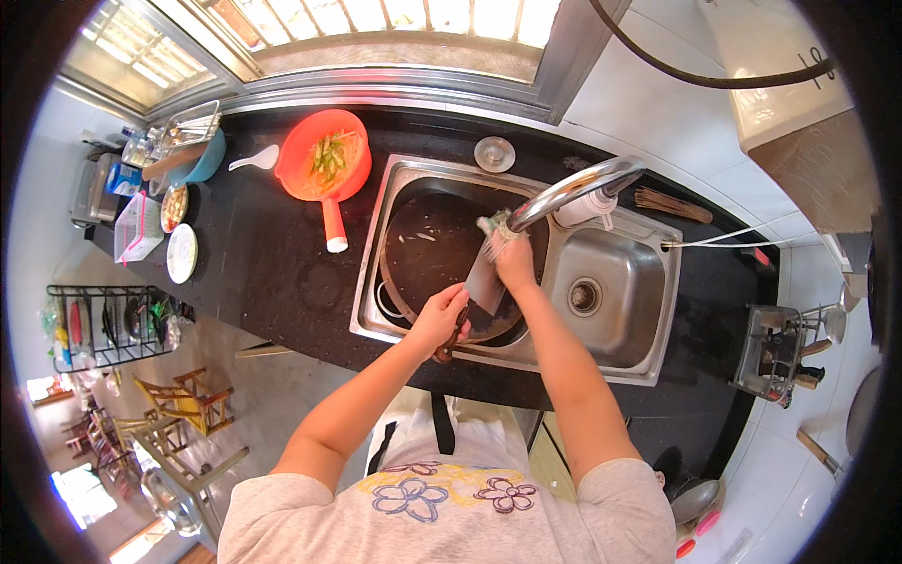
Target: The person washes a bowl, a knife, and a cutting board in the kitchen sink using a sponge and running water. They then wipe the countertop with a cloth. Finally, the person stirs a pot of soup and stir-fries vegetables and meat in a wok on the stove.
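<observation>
Over the large left basin of the steel sink, my left hand is closed round the dark handle of a cleaver. Its broad metal blade tilts up and right toward the chrome faucet. My right hand is at the blade's far end, right under the spout, with water splashing over it. Spray and the spout hide its fingertips, and something pale and greenish shows there. Below both hands a round dark wooden board fills much of the basin, with a few pale scraps on it.
Left of the sink, an orange-red colander holds sliced vegetables. A white spoon, a plate and a mesh basket stand farther left. Right of my hands are a small basin and a soap dispenser. A glass dish sits behind.
</observation>
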`<state>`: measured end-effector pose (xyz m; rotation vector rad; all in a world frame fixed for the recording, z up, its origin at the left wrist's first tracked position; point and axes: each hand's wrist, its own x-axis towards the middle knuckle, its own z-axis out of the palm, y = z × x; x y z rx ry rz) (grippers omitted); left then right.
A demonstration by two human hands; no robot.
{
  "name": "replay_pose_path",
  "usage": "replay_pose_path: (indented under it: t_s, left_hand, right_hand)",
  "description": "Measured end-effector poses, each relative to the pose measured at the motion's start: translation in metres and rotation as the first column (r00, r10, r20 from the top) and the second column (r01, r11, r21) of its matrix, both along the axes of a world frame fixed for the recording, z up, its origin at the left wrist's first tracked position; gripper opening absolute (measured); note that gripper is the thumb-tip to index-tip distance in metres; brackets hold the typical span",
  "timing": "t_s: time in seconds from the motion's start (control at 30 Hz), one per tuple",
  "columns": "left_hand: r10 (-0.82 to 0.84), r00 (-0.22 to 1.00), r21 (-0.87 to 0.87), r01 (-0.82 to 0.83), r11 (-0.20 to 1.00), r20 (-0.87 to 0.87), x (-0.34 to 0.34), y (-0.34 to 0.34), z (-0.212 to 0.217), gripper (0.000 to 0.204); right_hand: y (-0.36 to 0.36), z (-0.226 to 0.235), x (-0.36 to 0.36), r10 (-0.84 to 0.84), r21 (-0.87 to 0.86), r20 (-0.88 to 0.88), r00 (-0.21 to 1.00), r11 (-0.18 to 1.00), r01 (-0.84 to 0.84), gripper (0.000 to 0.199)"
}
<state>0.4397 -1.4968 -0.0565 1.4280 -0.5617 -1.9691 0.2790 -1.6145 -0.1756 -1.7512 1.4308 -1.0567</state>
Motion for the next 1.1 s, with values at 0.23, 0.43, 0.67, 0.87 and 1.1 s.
replay_pose_path:
  t_s: [0.23, 0.43, 0.67, 0.87, 1.1]
  left_hand:
    - [0.037, 0.775, -0.558, 0.42, 0.716, 0.631, 0.019, 0.002, 0.005, 0.024]
    - [0.083, 0.391, -0.358, 0.71, 0.606, 0.917, 0.023, -0.004, 0.0, 0.026]
    - [0.127, 0.387, -0.398, 0.78, 0.483, 0.913, 0.012, -0.009, -0.015, 0.025]
    - [0.133, 0.436, -0.442, 0.752, 0.489, 0.89, 0.02, 0.002, -0.023, 0.024]
    - [0.142, 0.41, -0.418, 0.731, 0.539, 0.901, 0.028, 0.011, -0.019, 0.025]
  right_hand:
    - [-0.018, -0.018, -0.057, -0.334, 0.094, -0.136, 0.933, 0.933, 0.348, 0.027]
    - [0.029, 0.075, -0.034, -0.465, 0.215, 0.143, 0.873, 0.876, 0.432, 0.032]
    - [0.081, 0.062, 0.039, -0.067, 0.081, 0.15, 0.986, 0.995, 0.055, 0.023]
    - [0.065, 0.045, 0.034, 0.137, -0.058, -0.004, 0.991, 0.989, -0.137, 0.016]
    - [0.021, 0.006, 0.008, 0.091, -0.045, -0.254, 0.963, 0.993, -0.105, 0.02]
